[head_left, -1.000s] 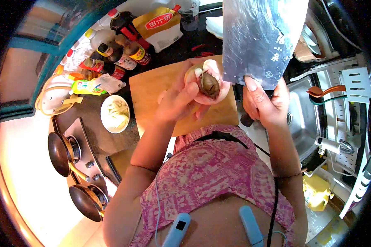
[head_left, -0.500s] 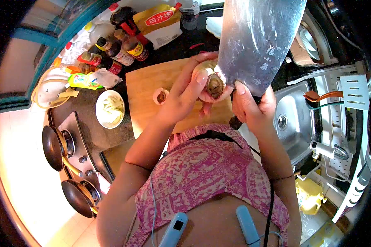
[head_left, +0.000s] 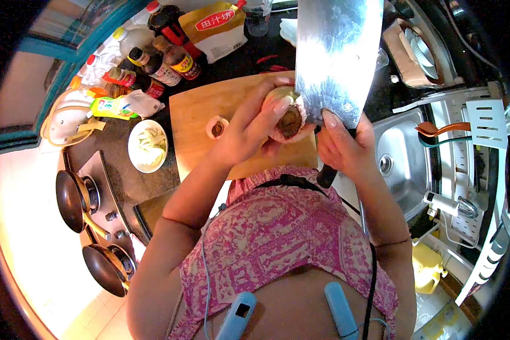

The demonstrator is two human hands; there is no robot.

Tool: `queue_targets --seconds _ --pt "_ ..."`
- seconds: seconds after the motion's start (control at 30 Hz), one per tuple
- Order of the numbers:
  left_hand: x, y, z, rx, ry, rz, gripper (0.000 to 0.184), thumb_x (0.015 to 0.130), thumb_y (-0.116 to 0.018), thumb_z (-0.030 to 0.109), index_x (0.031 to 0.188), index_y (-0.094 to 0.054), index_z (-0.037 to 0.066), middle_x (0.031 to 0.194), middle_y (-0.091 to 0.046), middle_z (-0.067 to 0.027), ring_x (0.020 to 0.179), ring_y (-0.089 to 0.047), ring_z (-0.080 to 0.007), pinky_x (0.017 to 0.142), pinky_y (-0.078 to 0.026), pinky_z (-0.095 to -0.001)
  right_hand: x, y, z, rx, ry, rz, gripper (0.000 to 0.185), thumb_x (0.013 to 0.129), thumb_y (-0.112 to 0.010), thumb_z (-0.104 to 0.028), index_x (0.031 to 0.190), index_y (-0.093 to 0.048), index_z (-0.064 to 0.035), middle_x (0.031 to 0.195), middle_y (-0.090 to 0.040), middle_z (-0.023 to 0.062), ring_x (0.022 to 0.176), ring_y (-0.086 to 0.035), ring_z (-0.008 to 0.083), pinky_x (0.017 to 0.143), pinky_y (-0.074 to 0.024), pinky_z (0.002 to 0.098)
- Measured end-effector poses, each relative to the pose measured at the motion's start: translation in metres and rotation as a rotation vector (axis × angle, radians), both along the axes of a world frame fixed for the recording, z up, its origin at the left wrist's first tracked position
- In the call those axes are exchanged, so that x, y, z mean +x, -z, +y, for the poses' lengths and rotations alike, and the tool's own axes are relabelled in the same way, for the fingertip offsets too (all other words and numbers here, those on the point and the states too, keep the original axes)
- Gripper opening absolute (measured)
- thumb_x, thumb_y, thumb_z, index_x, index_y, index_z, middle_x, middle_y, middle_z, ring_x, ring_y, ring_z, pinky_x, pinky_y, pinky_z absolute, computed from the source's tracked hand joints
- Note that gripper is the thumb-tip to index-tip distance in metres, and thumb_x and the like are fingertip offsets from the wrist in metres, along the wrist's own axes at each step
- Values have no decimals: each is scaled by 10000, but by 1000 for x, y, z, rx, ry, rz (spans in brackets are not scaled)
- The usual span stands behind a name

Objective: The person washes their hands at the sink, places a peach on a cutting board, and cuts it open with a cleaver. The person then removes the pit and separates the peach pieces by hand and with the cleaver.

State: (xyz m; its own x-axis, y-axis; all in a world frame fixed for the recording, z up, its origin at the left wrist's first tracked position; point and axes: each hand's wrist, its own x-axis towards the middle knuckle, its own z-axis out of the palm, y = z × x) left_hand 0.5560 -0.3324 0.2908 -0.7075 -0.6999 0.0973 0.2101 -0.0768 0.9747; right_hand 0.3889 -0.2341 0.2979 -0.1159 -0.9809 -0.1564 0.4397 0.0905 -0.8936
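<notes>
My left hand (head_left: 248, 124) is closed around a pale, rounded vegetable (head_left: 290, 120) with a brown, rough end turned towards me; its kind is unclear. A broad cleaver (head_left: 337, 62) is in my right hand (head_left: 345, 141), blade up, its black handle (head_left: 326, 176) sticking out below. My right thumb presses on the lower part of the blade. The blade's left edge is close against the vegetable; whether it cuts in cannot be seen. Both hands are above a wooden cutting board (head_left: 195, 105), where a small round piece with a brown middle (head_left: 217, 128) lies on the left.
Left of the board stands a white bowl (head_left: 134, 148) of pale sliced pieces. Several sauce bottles (head_left: 181, 61) and a yellow pouch (head_left: 214, 28) line the back. Two dark pans (head_left: 71, 201) are on the stove at left. A steel sink (head_left: 399, 187) lies at right, beside a slotted spatula (head_left: 487, 122).
The cleaver has swung to a more upright angle, its top shifting left, and its handle now shows below my right hand. My left hand still holds the vegetable.
</notes>
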Motion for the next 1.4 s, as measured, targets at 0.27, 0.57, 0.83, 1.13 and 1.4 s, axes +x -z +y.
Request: queue_targets --seconds 0.27,0.57,0.83,1.13,1.4 --pt "0 14 -3 -3 40 10 476 951 -423 332 1279 -367 -8 955 -576 -114 505 -527 -92 384 -401 -188 -3 0 0 68 11 -53 64 961 -469 -110 977 -494 -53 502 -372 -34 368 -309 53 341 -236 215" --pt "8 27 -11 -3 146 -11 501 968 -398 349 1302 -317 -15 918 -582 -120 490 -557 -132 391 -420 -207 -6 10 -6 120 -55 -45 94 943 -530 -181 942 -484 -99 493 -380 -39 337 -322 63 312 -258 231" --pt "15 45 -16 17 132 26 494 976 -371 342 1314 -294 -9 911 -581 -129 443 -546 -159 400 -429 -221 -1 25 -14 214 -108 -135 124 934 -550 -225 925 -491 -116 477 -347 -50 339 -309 62 316 -234 230" --pt "27 78 -14 190 -96 -115 496 971 -335 411 1264 -383 14 908 -575 -122 484 -543 -159 406 -451 -246 3 60 -34 68 -31 28 148 928 -559 -234 940 -481 -109 533 -387 -53 378 -330 48 339 -249 223" --pt "51 67 -13 227 -200 -36 387 1008 -328 305 1299 -382 56 910 -586 -111 587 -599 -169 479 -489 -255 -27 131 -32 -58 60 1386 275 873 -533 -112 1144 -484 -119 762 -628 154 643 -627 388 559 -503 454"
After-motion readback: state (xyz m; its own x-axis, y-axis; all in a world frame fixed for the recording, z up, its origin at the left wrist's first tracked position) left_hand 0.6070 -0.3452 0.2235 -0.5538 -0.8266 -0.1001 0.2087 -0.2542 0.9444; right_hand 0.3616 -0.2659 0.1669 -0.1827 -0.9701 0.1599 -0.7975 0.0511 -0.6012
